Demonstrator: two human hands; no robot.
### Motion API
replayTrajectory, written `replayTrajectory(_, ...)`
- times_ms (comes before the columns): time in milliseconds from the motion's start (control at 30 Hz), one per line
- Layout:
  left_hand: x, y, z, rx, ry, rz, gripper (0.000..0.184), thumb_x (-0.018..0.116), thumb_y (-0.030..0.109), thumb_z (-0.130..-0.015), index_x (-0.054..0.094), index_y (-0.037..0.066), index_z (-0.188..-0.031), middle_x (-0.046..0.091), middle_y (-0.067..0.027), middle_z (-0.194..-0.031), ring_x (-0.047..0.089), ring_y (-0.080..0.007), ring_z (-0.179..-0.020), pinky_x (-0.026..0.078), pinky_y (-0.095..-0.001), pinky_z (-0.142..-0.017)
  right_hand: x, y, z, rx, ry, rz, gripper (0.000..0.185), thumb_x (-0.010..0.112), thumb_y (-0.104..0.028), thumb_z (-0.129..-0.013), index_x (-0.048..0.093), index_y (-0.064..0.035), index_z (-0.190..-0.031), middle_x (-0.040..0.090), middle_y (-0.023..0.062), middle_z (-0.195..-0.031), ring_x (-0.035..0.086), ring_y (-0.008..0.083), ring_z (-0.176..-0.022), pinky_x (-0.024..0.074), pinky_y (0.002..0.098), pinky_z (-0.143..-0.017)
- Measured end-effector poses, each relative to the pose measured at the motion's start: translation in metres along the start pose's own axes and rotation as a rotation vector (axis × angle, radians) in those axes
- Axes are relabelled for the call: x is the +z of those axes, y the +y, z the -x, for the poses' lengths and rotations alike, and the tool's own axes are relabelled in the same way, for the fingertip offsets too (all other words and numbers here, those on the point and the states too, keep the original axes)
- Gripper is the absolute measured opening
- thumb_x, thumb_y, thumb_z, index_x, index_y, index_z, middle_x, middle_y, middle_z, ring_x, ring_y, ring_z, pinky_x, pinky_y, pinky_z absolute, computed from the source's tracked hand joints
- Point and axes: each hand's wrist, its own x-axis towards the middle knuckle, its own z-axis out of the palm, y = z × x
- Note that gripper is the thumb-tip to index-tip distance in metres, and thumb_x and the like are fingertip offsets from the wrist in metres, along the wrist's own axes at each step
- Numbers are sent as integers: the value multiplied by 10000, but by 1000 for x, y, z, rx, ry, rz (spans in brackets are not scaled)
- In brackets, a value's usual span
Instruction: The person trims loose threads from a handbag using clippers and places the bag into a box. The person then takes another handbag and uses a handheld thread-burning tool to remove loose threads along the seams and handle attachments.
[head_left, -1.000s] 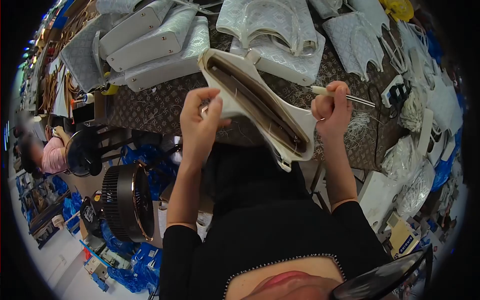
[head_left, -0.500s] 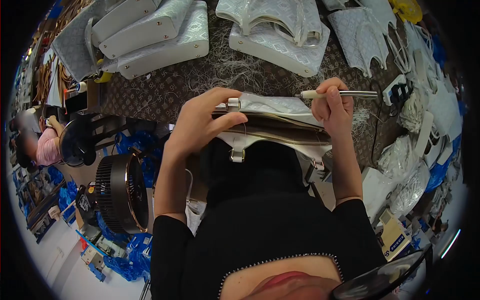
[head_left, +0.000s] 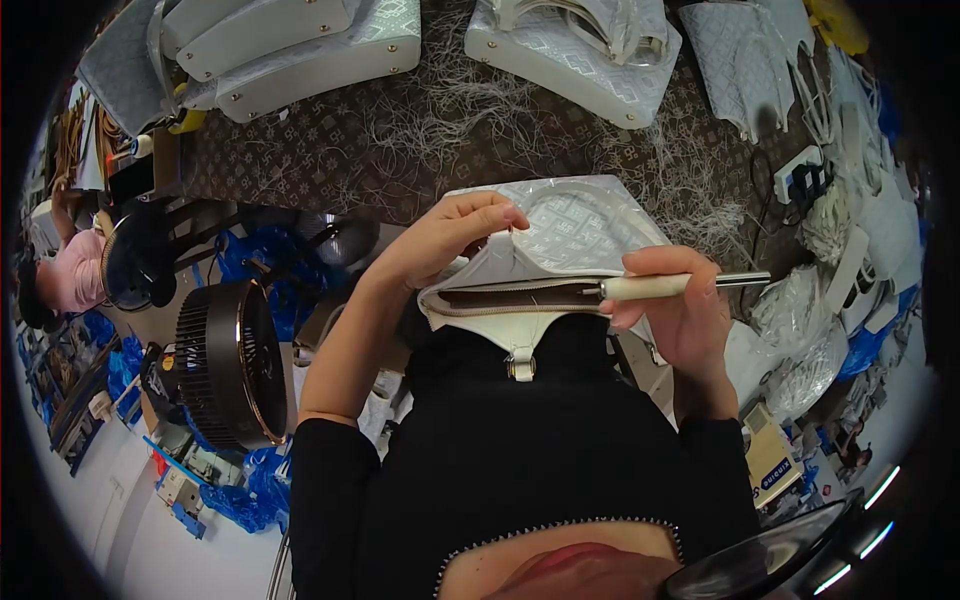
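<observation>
A white patterned handbag (head_left: 580,228) lies tilted at the table's near edge, its zipped mouth facing me and its brown lining showing. My left hand (head_left: 455,232) pinches a white strap tab at the bag's upper left. In my right hand (head_left: 685,315) is a tool (head_left: 650,287) with a cream handle and a metal rod, held level over the right end of the opening. The tool's tip is by the zipper edge. A thin thread shows at the opening. One buckled tab (head_left: 521,364) hangs down in front of my black top.
White handbags (head_left: 320,62) stand at the back left, with another bag (head_left: 585,75) at the back centre. Loose thread (head_left: 450,125) litters the brown patterned table (head_left: 310,160). A black fan (head_left: 230,365) stands left. Plastic-wrapped items (head_left: 805,340) and a power strip (head_left: 800,172) are right. A person (head_left: 78,270) sits far left.
The bag has turned, and its patterned side now faces up. My left hand has moved to a strap tab. My right hand has come down with the tool to the opening.
</observation>
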Motion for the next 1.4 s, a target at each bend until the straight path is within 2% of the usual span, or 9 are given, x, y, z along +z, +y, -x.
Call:
replayTrajectory(133, -2, -6, 1, 75, -31, -49, 256, 517, 287, -956, 637, 60, -969, 579, 40, -875, 498, -33, -796, 404, -196, -703, 27, 49, -1, 4, 205, -389, 520, 324, -359, -1012, 450, 85, -1249, 633, 191, -1025, 607, 233, -983, 441, 383, -938)
replayTrajectory(267, 4, -10, -1, 106, 46, 20, 197, 562, 241, -940, 649, 66, -963, 535, 52, -773, 431, -25, -648, 353, -185, -576, 41, 95, -26, -139, 321, -373, 487, 311, -351, -1014, 445, 60, -1237, 641, 169, -986, 592, 247, -1024, 383, 395, -1000)
replayTrajectory(333, 10, -5, 2, 555, 325, -182, 113, 612, 140, -904, 648, 36, -932, 578, 16, -802, 522, -44, -720, 422, -206, -628, 38, 101, -27, -180, 316, -432, 485, 306, -356, -1013, 450, 55, -1227, 641, 171, -983, 593, 252, -1023, 384, 399, -998)
replayTrajectory(500, 14, 27, 32, 1017, 455, -1102, 206, 733, 25, -668, 680, 81, -859, 652, -57, -964, 611, -234, -868, 499, -347, -799, 32, 110, -38, -356, 320, -481, 485, 303, -376, -1010, 465, 35, -1210, 640, 174, -978, 599, 274, -1014, 396, 413, -983)
replayTrajectory(600, 18, 29, 39, 999, 408, -1288, 214, 739, 43, -658, 680, 96, -856, 658, -42, -1010, 619, -216, -925, 482, -373, -878, 34, 111, -39, -330, 354, -449, 471, 241, -369, -1013, 458, -13, -1232, 659, 152, -933, 610, 276, -1001, 278, 520, -1091)
replayTrajectory(833, 20, 25, 40, 711, 414, -1371, 262, 757, 104, -677, 624, 117, -903, 680, -27, -1041, 616, -186, -1071, 275, -458, -1092, 34, 113, -36, -331, 347, -434, 463, 268, -373, -1010, 455, -8, -1225, 656, 154, -939, 609, 282, -1002, 278, 518, -1089)
replayTrajectory(1033, 29, 19, 38, 732, 496, -1404, 185, 749, 78, -689, 610, 101, -808, 698, -30, -999, 632, -198, -1051, 234, -466, -1108, 37, 107, -21, -284, 363, -265, 456, 321, -357, -1008, 498, 31, -1172, 635, 149, -927, 605, 252, -908, 420, 413, -942)
replayTrajectory(1133, 32, 17, 38, 743, 539, -1417, 168, 741, 75, -697, 611, 107, -799, 704, -21, -968, 646, -190, -1022, 220, -472, -1114, 38, 101, -13, -345, 410, 73, 274, 550, -219, -943, 632, 38, -990, 638, 106, -917, 568, 147, -778, 449, 271, -698)
replayTrajectory(1400, 36, 14, 36, 758, 568, -1447, 127, 703, 73, -707, 602, 110, -774, 708, -35, -926, 667, -187, -966, 190, -542, -1112, 33, 105, -14, -394, 384, 249, 210, 667, -118, -863, 622, 23, -1012, 644, 114, -895, 595, 146, -749, 473, 255, -679)
